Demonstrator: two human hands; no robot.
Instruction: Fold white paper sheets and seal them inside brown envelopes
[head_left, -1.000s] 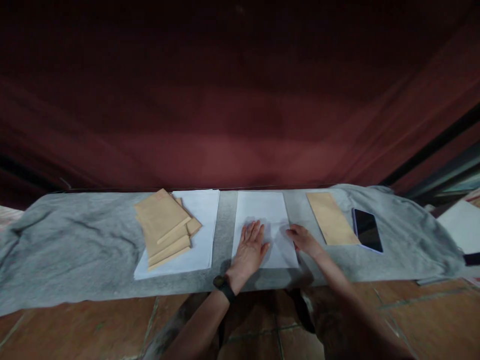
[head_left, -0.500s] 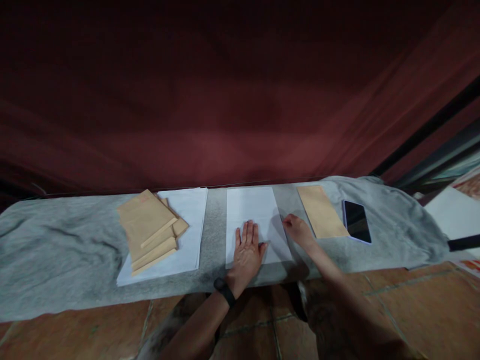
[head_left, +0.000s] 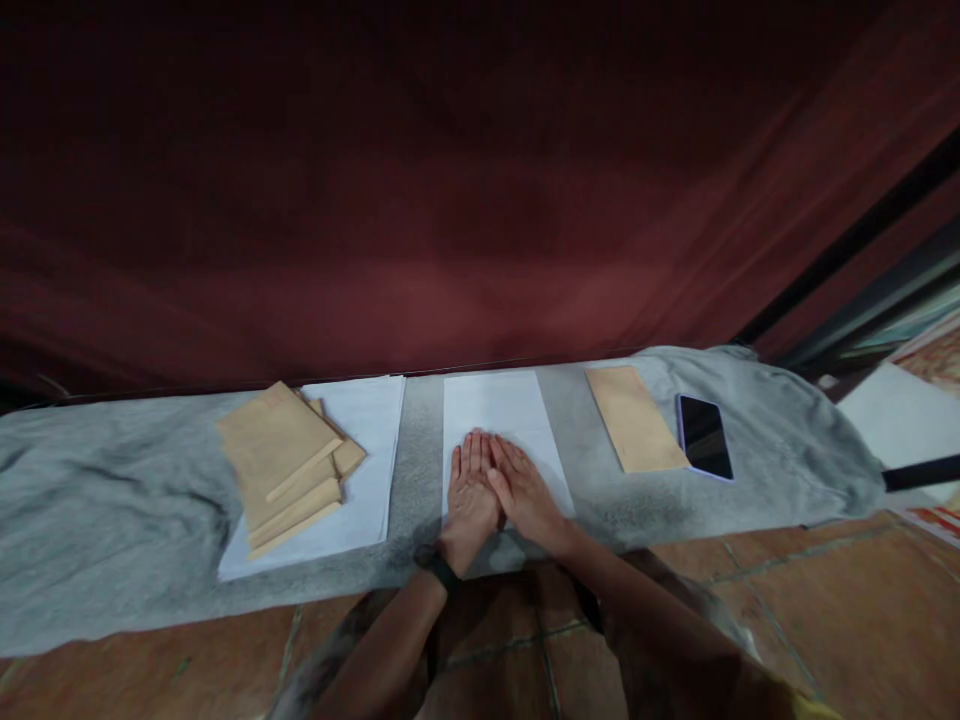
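A white sheet of paper (head_left: pixel 498 410) lies on the grey cloth (head_left: pixel 112 500) in front of me. My left hand (head_left: pixel 469 492), with a black watch on the wrist, rests flat on the sheet's near half, fingers stretched out. My right hand (head_left: pixel 523 492) lies flat beside it, touching it, fingers also extended. Both hands hold nothing. To the right lies a single brown envelope (head_left: pixel 634 430). To the left a stack of brown envelopes (head_left: pixel 281 462) sits on a pile of white paper (head_left: pixel 360 470).
A black phone (head_left: pixel 704 436) lies next to the single envelope on the cloth. A dark red curtain (head_left: pixel 450 200) hangs behind the cloth-covered surface. Terracotta floor tiles (head_left: pixel 825 620) show below. More white paper (head_left: pixel 892 415) lies at the far right.
My right hand moved left from the sheet's right edge and now lies flat beside my left hand. The left hand shifted slightly left. The view also drifted.
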